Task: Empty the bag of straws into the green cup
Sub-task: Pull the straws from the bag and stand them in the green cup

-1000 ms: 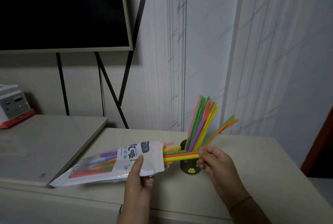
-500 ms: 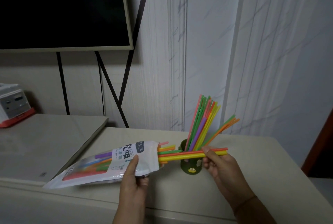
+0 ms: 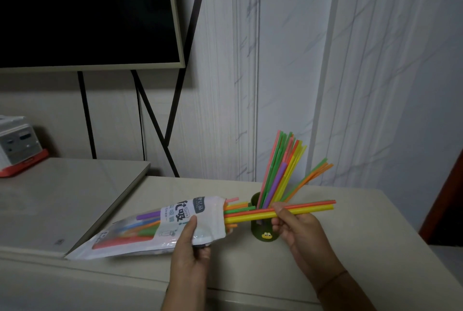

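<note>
Pinching red and yellow straws (image 3: 305, 208) in front of cup (image 3: 263, 231), right hand (image 3: 298, 230) closed on them mid-length. Left hand (image 3: 190, 248) grips bag (image 3: 160, 228) left of cup, near mouth. Straws likely light, slick, bendy: grip several together, midway.

So in the last second my right hand (image 3: 298, 225) dragged that pinched bunch of straws (image 3: 305, 208) way further out of the bag (image 3: 160, 228), tips now sticking well past the green cup (image 3: 263, 233), and my left hand (image 3: 190, 248) slid back a touch.
</note>
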The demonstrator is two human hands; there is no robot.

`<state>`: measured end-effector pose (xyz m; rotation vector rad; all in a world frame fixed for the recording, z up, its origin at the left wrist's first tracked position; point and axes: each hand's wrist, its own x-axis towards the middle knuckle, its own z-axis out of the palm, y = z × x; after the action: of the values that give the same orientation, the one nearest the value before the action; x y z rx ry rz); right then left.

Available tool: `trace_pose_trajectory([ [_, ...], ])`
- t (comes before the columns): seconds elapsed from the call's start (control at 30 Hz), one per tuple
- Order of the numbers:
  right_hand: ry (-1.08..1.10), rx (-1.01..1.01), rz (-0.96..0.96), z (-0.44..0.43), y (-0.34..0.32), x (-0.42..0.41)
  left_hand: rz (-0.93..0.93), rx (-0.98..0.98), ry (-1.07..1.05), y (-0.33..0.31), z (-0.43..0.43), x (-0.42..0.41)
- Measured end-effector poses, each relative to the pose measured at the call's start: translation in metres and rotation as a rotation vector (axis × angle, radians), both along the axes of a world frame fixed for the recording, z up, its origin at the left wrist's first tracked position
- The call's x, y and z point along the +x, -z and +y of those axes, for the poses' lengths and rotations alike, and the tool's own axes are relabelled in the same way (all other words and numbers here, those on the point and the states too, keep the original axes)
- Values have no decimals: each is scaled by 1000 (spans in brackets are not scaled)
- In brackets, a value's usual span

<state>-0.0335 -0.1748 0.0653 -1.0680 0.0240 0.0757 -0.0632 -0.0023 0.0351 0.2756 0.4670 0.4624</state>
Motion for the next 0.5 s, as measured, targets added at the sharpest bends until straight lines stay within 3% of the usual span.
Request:
trace_pose_trajectory([
  [0.5,225,-91,-52,-52,-10,28,-17,23,-27,10,14,5],
])
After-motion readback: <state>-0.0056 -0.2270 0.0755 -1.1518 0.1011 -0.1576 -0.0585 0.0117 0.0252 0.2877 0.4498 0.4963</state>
